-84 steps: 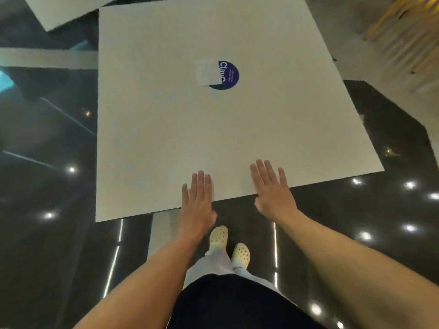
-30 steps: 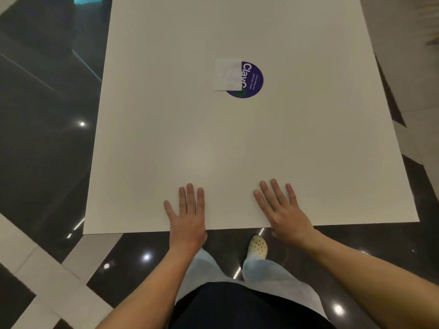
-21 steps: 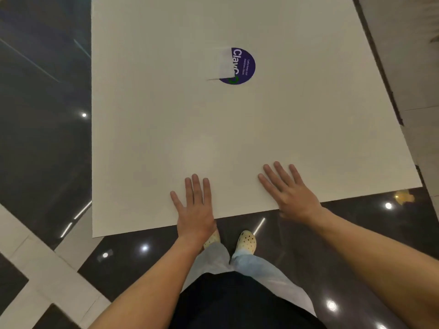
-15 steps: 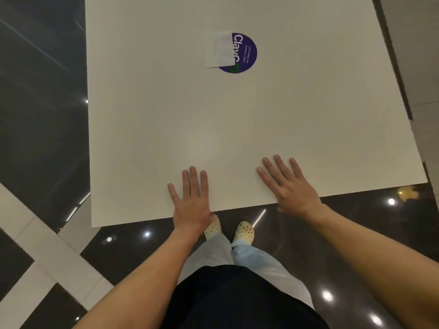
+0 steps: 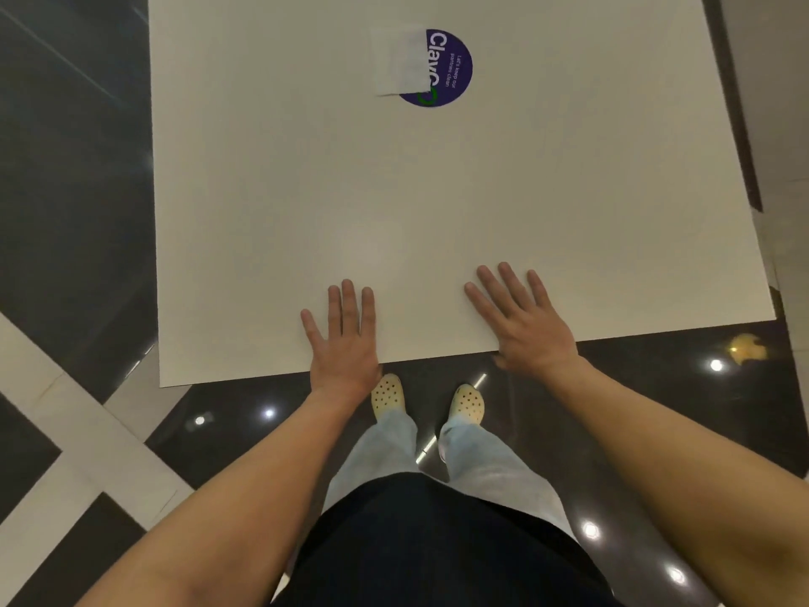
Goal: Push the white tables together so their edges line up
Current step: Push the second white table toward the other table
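The white worktop fills the upper part of the view, directly in front of the person. Its round purple sticker sits toward the far side, half covered by a white paper label. Well to the near side of the sticker, both hands lie flat at the worktop's near edge. The left hand is a little left of the sticker's line and the right hand a little right of it. The fingers are straight and spread, the heels of the palms hang over the edge, and neither hand holds anything.

Farther out from the sticker, past that edge, the person's pale shoes stand on a glossy dark floor crossed by light stripes. To the right of the sticker, beyond a dark gap, runs a pale surface. It may be paving or the second top; the crop is too tight to tell.

The push looks to be under way, with alignment not yet settled.

The main risk is twisting. Flat palms grip by friction only, so if one arm presses harder the top would probably swing round and meet its partner corner-first. Palms could also slip forward on the smooth surface. On such a polished floor the legs might skid suddenly and knock the other table out of line. With the meeting edge out of sight, overshoot is hard to catch.
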Tool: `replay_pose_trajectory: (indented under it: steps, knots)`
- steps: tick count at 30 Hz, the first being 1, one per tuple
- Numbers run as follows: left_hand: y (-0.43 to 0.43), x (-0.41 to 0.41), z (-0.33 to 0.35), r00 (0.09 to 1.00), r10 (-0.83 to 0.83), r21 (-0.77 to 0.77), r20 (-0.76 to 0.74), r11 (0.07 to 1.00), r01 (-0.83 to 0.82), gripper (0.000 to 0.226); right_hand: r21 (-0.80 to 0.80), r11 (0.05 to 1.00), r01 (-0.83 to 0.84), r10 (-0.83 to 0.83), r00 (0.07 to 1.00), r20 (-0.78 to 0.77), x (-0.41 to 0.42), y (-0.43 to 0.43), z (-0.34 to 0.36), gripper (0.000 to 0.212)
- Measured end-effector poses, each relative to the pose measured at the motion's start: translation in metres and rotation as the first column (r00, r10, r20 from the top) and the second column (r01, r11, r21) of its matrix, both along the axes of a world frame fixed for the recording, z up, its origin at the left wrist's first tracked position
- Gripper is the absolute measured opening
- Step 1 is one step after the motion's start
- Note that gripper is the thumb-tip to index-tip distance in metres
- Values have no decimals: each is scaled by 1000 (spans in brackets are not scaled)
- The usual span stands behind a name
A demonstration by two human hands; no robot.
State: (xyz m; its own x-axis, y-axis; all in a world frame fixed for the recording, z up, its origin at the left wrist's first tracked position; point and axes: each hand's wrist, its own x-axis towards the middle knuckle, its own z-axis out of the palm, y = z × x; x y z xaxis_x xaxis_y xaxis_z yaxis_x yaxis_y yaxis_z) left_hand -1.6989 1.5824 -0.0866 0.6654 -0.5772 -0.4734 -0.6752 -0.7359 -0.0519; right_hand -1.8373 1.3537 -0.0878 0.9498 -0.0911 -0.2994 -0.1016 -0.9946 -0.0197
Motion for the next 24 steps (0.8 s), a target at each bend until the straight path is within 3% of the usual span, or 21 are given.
replay_pose_trajectory:
  steps: [4,6,10,13,16,20,24]
  knots:
    - [2,-3,-2,1000,2,-40,28,999,-1,105,35,926,376,-378,923,67,-15,15,-4,111]
    - [4,-4,-3,997,0,-62,73,998,4,104,46,884,465,-467,877,115,-30,4,-7,111]
    - [7,-3,0,995,-23,-119,94,992,34,106,28,908,419,-418,894,164,-45,-27,-6,102]
    - [7,-2,-4,990,-27,-191,142,980,54,109,-61,947,315,-291,924,248,-44,-34,-13,89]
    - [9,-5,-11,983,-6,-213,181,976,45,109,-126,957,262,-217,932,290,-46,-38,-26,106]
    - [8,-2,-21,977,-3,-194,213,980,45,109,-162,962,219,-160,935,316,-44,-47,-34,97]
    - [-1,15,-22,968,-24,-213,249,974,79,93,-152,967,205,-148,937,317,-24,-58,-33,109]
